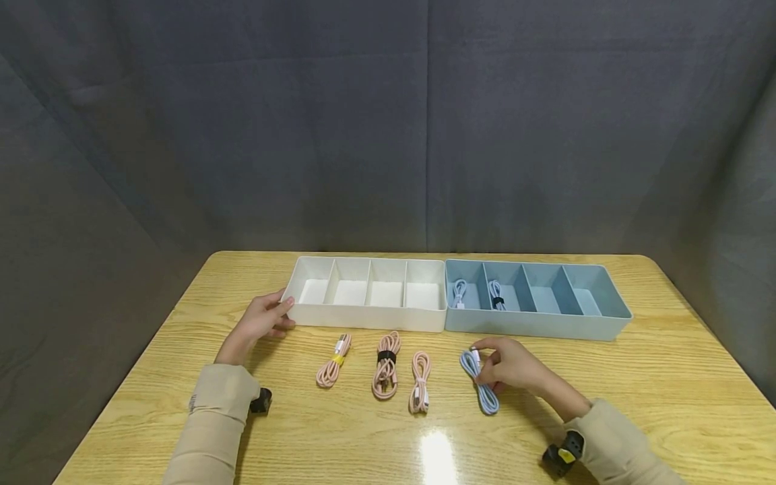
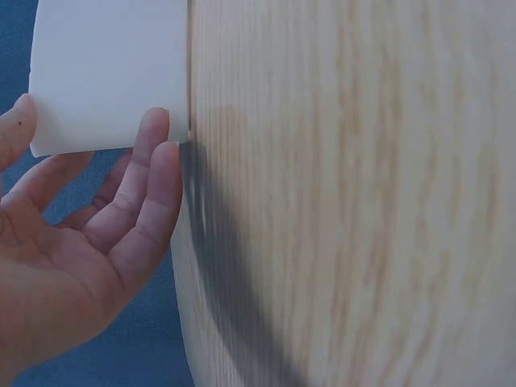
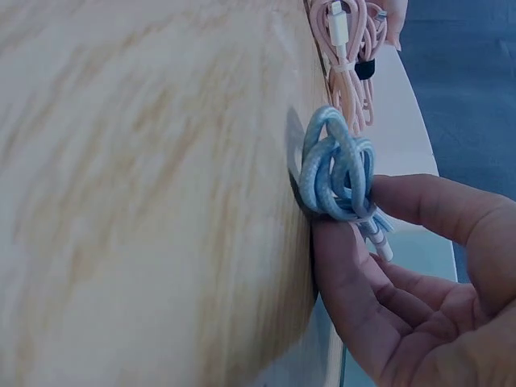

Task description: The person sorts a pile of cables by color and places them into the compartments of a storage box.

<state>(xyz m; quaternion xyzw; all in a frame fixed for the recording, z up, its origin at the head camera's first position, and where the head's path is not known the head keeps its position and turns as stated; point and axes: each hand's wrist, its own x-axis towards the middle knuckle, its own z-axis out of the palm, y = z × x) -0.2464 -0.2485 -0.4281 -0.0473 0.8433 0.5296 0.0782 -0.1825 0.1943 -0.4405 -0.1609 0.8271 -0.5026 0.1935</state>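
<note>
In the head view my right hand (image 1: 512, 364) pinches a coiled blue charging cable (image 1: 487, 399) on the table. The right wrist view shows thumb and fingers on either side of the blue coil (image 3: 334, 165), near its white plug. My left hand (image 1: 265, 316) rests at the left end of a white four-compartment box (image 1: 364, 315). In the left wrist view its fingers (image 2: 160, 189) are loosely extended, with fingertips at the box's end wall (image 2: 113, 72) and the thumb at the edge. Three coiled pink charging cables, one yellow-tied (image 1: 330, 370), one black-strapped (image 1: 385, 374) and one white-tied (image 1: 419, 382), lie between the hands.
A blue-grey four-compartment box (image 1: 533, 325) stands end to end with the white one. Its two left compartments each hold a coiled light-blue cable, a white-tied one (image 1: 459, 291) and a black-strapped one (image 1: 497, 294). A dark curtain (image 1: 388, 135) hangs behind the wooden table (image 1: 339, 438).
</note>
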